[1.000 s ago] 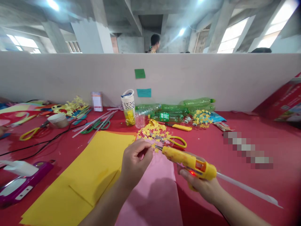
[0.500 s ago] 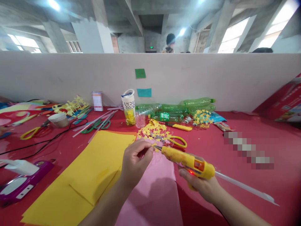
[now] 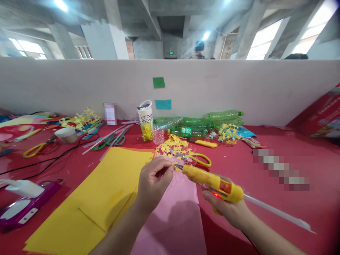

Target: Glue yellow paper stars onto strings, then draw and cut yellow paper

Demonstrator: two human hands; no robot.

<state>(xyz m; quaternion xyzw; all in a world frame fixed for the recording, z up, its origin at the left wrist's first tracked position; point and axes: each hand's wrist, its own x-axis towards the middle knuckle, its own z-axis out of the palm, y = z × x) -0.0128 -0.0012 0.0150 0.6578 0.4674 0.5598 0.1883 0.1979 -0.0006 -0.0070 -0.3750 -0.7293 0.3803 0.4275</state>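
Note:
My right hand [image 3: 225, 207] is wrapped round a yellow hot glue gun [image 3: 212, 182]; a red light glows on it and a clear glue stick [image 3: 278, 212] sticks out of its back. My left hand [image 3: 154, 180] pinches a small yellow paper star [image 3: 174, 164] between thumb and finger. The gun's metal nozzle [image 3: 178, 166] is at the star, touching or nearly so. Below both hands lies pink paper [image 3: 170, 226]. Just beyond them is a pile of yellow stars [image 3: 175, 146], next to scissors with yellow handles [image 3: 203, 159].
Yellow paper sheets [image 3: 92, 198] lie at the left, with a purple power strip [image 3: 34, 209] and black cables [image 3: 63, 154] beyond. Green plastic bottles [image 3: 195, 132], a cutter knife [image 3: 205, 143] and a star-covered ball [image 3: 228, 134] are at the back, before a white partition [image 3: 79, 81].
Both hands, the glue gun and the star stay almost still. Behind the partition, a person has shifted a little to the right.

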